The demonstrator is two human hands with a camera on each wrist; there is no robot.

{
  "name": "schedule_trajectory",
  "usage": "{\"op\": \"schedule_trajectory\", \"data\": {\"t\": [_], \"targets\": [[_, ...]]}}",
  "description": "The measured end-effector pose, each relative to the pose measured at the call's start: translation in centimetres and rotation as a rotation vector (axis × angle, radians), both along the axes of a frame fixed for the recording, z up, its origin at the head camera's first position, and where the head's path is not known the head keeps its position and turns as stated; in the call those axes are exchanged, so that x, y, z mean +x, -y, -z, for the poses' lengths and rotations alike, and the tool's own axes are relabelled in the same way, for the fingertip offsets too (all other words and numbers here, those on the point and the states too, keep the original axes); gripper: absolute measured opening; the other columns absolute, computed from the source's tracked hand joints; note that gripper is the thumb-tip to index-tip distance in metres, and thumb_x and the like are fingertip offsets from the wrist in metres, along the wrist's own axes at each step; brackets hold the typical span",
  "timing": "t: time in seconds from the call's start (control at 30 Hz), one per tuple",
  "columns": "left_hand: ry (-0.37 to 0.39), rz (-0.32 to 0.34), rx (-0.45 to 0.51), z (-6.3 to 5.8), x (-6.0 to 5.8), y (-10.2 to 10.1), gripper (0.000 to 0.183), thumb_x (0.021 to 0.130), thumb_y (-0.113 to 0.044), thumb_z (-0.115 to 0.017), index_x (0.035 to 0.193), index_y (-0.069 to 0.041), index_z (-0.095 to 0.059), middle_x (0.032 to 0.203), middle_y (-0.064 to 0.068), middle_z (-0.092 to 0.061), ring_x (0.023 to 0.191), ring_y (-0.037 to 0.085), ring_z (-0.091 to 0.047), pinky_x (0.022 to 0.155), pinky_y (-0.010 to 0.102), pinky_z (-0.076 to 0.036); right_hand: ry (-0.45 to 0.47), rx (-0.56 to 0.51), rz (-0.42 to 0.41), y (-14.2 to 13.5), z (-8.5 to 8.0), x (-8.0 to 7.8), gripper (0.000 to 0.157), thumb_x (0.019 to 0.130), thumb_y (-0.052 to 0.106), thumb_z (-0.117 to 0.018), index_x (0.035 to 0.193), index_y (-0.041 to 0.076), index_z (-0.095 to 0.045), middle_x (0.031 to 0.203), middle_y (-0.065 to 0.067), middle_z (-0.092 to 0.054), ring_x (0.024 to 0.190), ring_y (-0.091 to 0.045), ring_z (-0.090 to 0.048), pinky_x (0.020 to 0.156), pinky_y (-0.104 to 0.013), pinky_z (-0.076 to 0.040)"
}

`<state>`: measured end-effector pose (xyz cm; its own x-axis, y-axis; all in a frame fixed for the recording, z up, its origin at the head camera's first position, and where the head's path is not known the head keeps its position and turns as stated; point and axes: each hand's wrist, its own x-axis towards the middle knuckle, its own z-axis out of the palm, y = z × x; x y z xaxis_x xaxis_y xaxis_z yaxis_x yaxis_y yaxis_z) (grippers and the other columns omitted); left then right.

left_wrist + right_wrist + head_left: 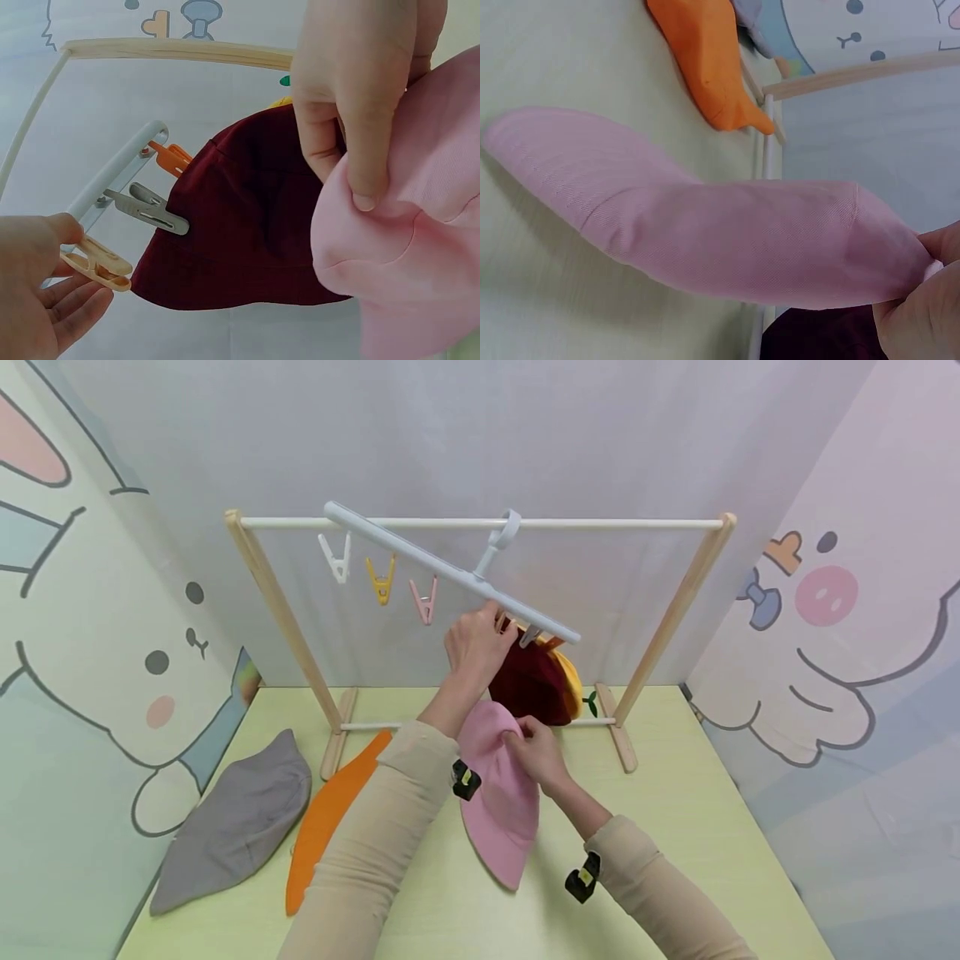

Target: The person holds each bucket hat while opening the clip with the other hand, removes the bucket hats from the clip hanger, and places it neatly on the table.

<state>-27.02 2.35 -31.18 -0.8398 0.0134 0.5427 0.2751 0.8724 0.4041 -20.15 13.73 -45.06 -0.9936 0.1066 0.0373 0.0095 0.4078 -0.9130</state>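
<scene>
Pinching the peach clip [97, 262] on the tilted clip hanger [450, 572] with my left hand [476, 647], I hold the pink hat [498, 802] in my right hand [536, 756], fingers curled on its edge. The hat hangs just below the clip, long side pointing down to the table [712, 827].

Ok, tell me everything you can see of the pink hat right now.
The pink hat is soft, finely ribbed cloth, plain pale pink, folded flat. Its lower end lies on the green table; its upper end is lifted, pinched at the edge by the right hand, beside the dark red hat on the hanger. No clip grips it yet.
</scene>
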Motion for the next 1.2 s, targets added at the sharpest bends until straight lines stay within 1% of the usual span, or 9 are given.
{"op": "schedule_trajectory", "data": {"t": [0.13, 0.27, 0.43, 0.57, 0.67, 0.8, 0.9, 1.07, 1.2], "targets": [[0.005, 0.000, -0.004, -0.1, 0.0, 0.0, 0.021, 0.085, -0.032, -0.060, 0.076, -0.014, -0.053, 0.057, -0.001, -0.044, 0.050, 0.015, -0.039, 0.045, 0.026, -0.028, 0.017, 0.055, 0.016, -0.4, 0.6, -0.2, 0.017, 0.084, 0.018, -0.063, 0.094, 0.004, -0.065, 0.084, -0.008, -0.062, 0.069, -0.015, -0.052, 0.058, -0.023, -0.043], [0.010, 0.001, -0.010, -0.1, 0.0, -0.1, 0.020, 0.085, -0.032, -0.059, 0.077, -0.014, -0.054, 0.057, -0.001, -0.044, 0.050, 0.015, -0.038, 0.045, 0.026, -0.028, 0.031, 0.086, 0.028, -0.6, 1.1, -0.3, 0.021, 0.084, 0.018, -0.062, 0.098, 0.002, -0.065, 0.090, -0.011, -0.064, 0.075, -0.018, -0.055, 0.062, -0.025, -0.045], [0.004, 0.000, -0.010, 0.0, 0.0, 0.0, 0.018, 0.084, -0.031, -0.062, 0.079, -0.014, -0.056, 0.056, -0.002, -0.044, 0.050, 0.014, -0.038, 0.044, 0.025, -0.027, 0.037, 0.118, 0.035, -0.9, 2.0, -0.4, 0.021, 0.083, 0.018, -0.063, 0.096, 0.002, -0.066, 0.091, -0.012, -0.065, 0.079, -0.020, -0.058, 0.066, -0.028, -0.047], [0.015, -0.004, -0.019, 0.0, 0.0, -0.1, 0.017, 0.085, -0.032, -0.061, 0.081, -0.015, -0.058, 0.056, -0.002, -0.045, 0.049, 0.014, -0.038, 0.044, 0.025, -0.027, 0.046, 0.161, 0.035, -1.1, 2.6, -0.6, 0.019, 0.083, 0.018, -0.063, 0.093, 0.002, -0.066, 0.089, -0.011, -0.065, 0.078, -0.020, -0.058, 0.064, -0.028, -0.047], [0.025, -0.006, -0.025, 0.0, 0.1, -0.1, 0.018, 0.086, -0.033, -0.060, 0.082, -0.015, -0.058, 0.057, -0.002, -0.045, 0.049, 0.014, -0.038, 0.044, 0.025, -0.028, 0.030, 0.205, 0.027, -1.3, 3.0, -0.6, 0.018, 0.083, 0.018, -0.062, 0.093, 0.003, -0.066, 0.087, -0.010, -0.065, 0.076, -0.020, -0.058, 0.063, -0.028, -0.046], [0.031, -0.010, -0.029, 0.0, 0.0, -0.2, 0.018, 0.086, -0.033, -0.059, 0.082, -0.015, -0.056, 0.057, -0.002, -0.045, 0.049, 0.013, -0.038, 0.044, 0.024, -0.028, -0.007, 0.292, 0.013, -1.9, 3.6, -0.8, 0.016, 0.081, 0.018, -0.061, 0.090, 0.006, -0.067, 0.081, -0.008, -0.065, 0.070, -0.019, -0.056, 0.060, -0.029, -0.045], [0.029, -0.016, -0.028, 0.0, 0.0, -0.1, 0.018, 0.086, -0.032, -0.059, 0.081, -0.015, -0.056, 0.056, -0.002, -0.044, 0.049, 0.014, -0.037, 0.044, 0.025, -0.028, -0.013, 0.358, 0.010, -2.3, 4.1, -0.9, 0.013, 0.081, 0.020, -0.060, 0.087, 0.010, -0.066, 0.078, -0.006, -0.065, 0.067, -0.019, -0.056, 0.057, -0.031, -0.043], [0.014, -0.019, -0.028, -0.1, 0.0, -0.2, 0.019, 0.085, -0.032, -0.061, 0.078, -0.015, -0.056, 0.056, -0.002, -0.043, 0.049, 0.014, -0.038, 0.044, 0.026, -0.028, 0.014, 0.428, 0.016, -2.7, 4.7, -0.8, 0.009, 0.081, 0.021, -0.059, 0.082, 0.013, -0.063, 0.079, -0.004, -0.065, 0.066, -0.022, -0.057, 0.054, -0.034, -0.041], [0.012, -0.020, -0.033, -0.2, 0.0, -0.2, 0.020, 0.084, -0.033, -0.061, 0.078, -0.015, -0.055, 0.056, -0.003, -0.043, 0.049, 0.013, -0.038, 0.044, 0.025, -0.028, 0.047, 0.429, 0.029, -2.5, 5.1, -0.9, 0.009, 0.081, 0.022, -0.059, 0.081, 0.013, -0.063, 0.078, -0.004, -0.065, 0.066, -0.022, -0.057, 0.053, -0.033, -0.041]]}}
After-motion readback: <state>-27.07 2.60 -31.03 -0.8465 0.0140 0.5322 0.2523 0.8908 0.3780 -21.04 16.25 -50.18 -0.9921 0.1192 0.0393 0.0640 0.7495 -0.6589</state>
